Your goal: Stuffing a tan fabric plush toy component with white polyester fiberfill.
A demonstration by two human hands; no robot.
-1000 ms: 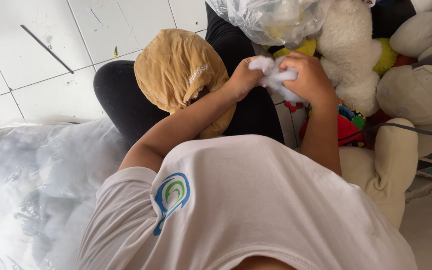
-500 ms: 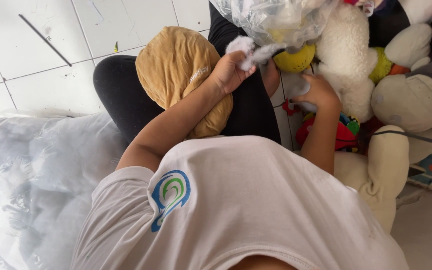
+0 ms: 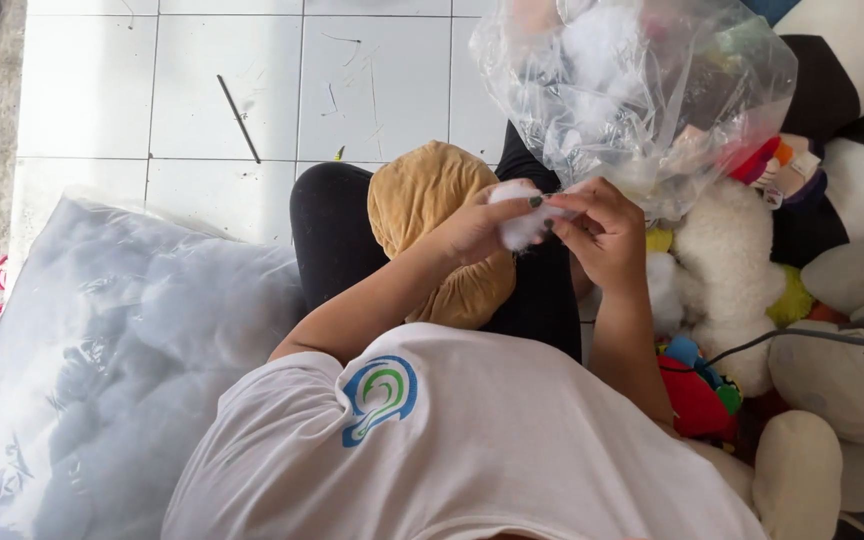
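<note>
Head view. Centre of frame: left hand [image 3: 477, 228] and right hand [image 3: 604, 232], both pinched shut on one tuft of white fibre stuffing [image 3: 519, 222] held between them. Just behind the left hand: mustard-yellow fabric plush shell [image 3: 430, 205], resting on black-trousered legs [image 3: 334, 235]. Upper right: clear crinkled plastic bag [image 3: 642, 90], hanging just above the hands. Right edge: pile of soft toys [image 3: 742, 260]. Lower left: large translucent sack of filling [image 3: 102, 370] on white floor tiles [image 3: 82, 90].
</note>
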